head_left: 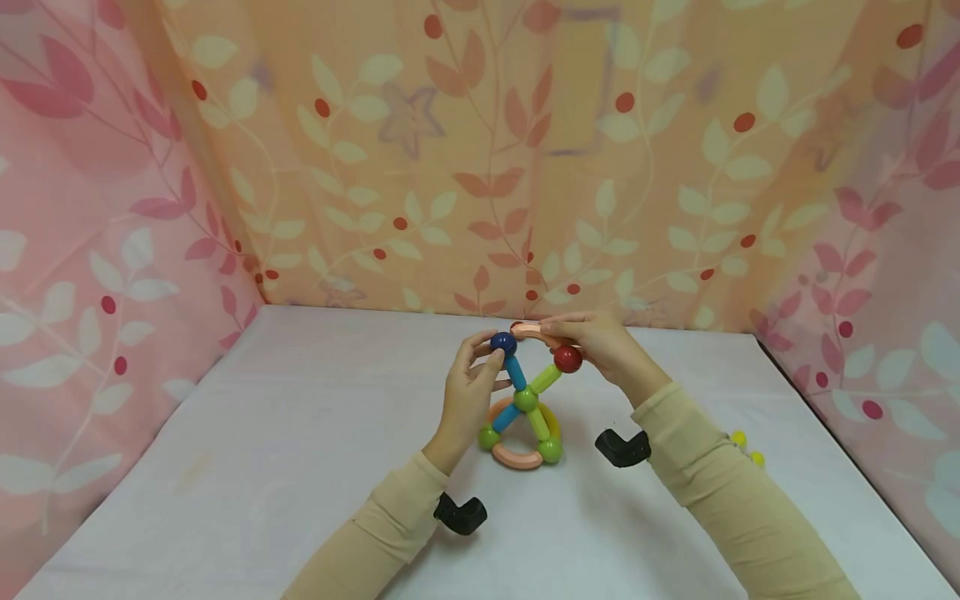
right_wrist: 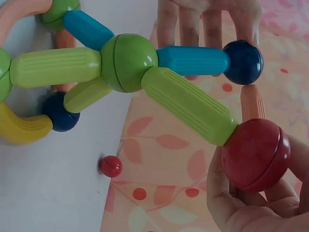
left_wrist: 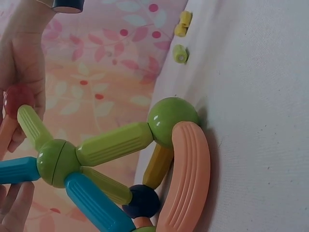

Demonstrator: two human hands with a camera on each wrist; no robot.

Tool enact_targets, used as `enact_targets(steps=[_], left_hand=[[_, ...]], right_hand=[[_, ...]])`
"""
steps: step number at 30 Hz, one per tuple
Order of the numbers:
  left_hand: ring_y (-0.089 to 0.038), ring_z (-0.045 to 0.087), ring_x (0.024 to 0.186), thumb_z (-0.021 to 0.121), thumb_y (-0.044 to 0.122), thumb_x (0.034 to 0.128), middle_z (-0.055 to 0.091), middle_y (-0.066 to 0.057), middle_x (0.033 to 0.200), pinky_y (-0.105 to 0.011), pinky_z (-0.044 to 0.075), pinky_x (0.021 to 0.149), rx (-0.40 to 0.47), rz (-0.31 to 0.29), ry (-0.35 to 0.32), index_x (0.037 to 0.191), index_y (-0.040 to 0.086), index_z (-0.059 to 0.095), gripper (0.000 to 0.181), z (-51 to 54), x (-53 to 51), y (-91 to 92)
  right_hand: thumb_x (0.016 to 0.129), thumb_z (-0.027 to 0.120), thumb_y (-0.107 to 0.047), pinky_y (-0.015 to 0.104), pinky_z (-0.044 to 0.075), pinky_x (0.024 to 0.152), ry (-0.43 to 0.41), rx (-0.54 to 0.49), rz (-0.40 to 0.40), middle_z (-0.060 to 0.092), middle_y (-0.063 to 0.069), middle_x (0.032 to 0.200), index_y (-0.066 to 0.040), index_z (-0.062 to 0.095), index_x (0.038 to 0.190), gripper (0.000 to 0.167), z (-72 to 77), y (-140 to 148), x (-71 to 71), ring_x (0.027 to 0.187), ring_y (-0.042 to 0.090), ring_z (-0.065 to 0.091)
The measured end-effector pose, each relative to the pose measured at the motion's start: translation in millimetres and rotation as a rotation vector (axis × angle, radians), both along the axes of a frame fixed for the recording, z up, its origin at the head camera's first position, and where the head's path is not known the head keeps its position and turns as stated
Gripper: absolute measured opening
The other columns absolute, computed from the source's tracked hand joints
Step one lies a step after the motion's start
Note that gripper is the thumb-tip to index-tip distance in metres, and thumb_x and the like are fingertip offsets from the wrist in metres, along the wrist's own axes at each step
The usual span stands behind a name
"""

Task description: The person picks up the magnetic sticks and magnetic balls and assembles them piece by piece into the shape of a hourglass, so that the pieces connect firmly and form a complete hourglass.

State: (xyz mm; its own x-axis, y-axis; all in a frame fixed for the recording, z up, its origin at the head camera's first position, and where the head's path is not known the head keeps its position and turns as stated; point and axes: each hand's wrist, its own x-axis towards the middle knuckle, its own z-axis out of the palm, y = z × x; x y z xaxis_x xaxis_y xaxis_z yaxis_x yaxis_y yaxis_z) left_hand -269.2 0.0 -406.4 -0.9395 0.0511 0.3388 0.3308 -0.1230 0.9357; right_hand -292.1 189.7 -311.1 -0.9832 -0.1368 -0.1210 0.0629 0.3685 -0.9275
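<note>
A structure of balls and sticks stands on the table, with a green ball point(head_left: 526, 400) at its middle and a ring of curved sticks point(left_wrist: 186, 179) and balls as its base. Above the middle, a blue stick point(right_wrist: 193, 60) carries a dark blue ball point(head_left: 503, 342), and a light green stick point(right_wrist: 190, 106) carries a red ball point(head_left: 567, 358). My left hand point(head_left: 468, 396) pinches the dark blue ball between thumb and fingers. With my right hand point(head_left: 603, 346) I grip a peach curved stick point(head_left: 534, 333) behind the red ball. Its far end meets the dark blue ball.
Loose yellow pieces point(head_left: 738, 438) lie on the table right of the right forearm. Beyond the structure sits a loose red ball point(right_wrist: 111, 166). Black wrist mounts point(head_left: 461, 514) stick out from both sleeves. Patterned curtains point(head_left: 487, 167) enclose the white table point(head_left: 300, 433).
</note>
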Motion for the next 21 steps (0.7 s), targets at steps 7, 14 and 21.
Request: enact_targets(steps=[7,14,21], left_hand=[[-0.028,0.069,0.104,0.055,0.023,0.1031,0.054,-0.019,0.128,-0.038,0.061,0.082,-0.001,0.006,-0.016,0.139,0.013,0.05,0.038,0.5,0.8,0.1],[-0.028,0.069,0.104,0.055,0.024,0.1029,0.054,-0.017,0.128,-0.037,0.06,0.082,0.004,0.009,-0.029,0.139,0.017,0.051,0.037,1.8,3.4,0.3],[-0.029,0.069,0.104,0.054,0.024,0.1034,0.054,-0.017,0.128,-0.038,0.06,0.083,-0.007,0.016,-0.02,0.14,0.015,0.049,0.038,2.6,4.2,0.9]], right_hand=[[0.098,0.062,-0.03,0.036,0.049,0.098,0.002,0.021,0.01,0.059,0.019,0.134,-0.002,0.062,0.133,0.045,-3.2,0.1,-0.9,0.115,0.028,0.054],[0.099,0.062,-0.026,0.02,0.056,0.078,0.005,-0.015,-0.017,0.067,0.014,0.111,0.001,0.063,0.13,0.041,-4.5,0.8,0.7,0.088,0.016,0.068],[0.099,0.06,-0.034,0.031,0.055,0.093,0.017,0.0,0.0,0.067,0.014,0.117,-0.001,0.062,0.132,0.046,-7.7,6.1,0.8,0.097,0.017,0.066]])
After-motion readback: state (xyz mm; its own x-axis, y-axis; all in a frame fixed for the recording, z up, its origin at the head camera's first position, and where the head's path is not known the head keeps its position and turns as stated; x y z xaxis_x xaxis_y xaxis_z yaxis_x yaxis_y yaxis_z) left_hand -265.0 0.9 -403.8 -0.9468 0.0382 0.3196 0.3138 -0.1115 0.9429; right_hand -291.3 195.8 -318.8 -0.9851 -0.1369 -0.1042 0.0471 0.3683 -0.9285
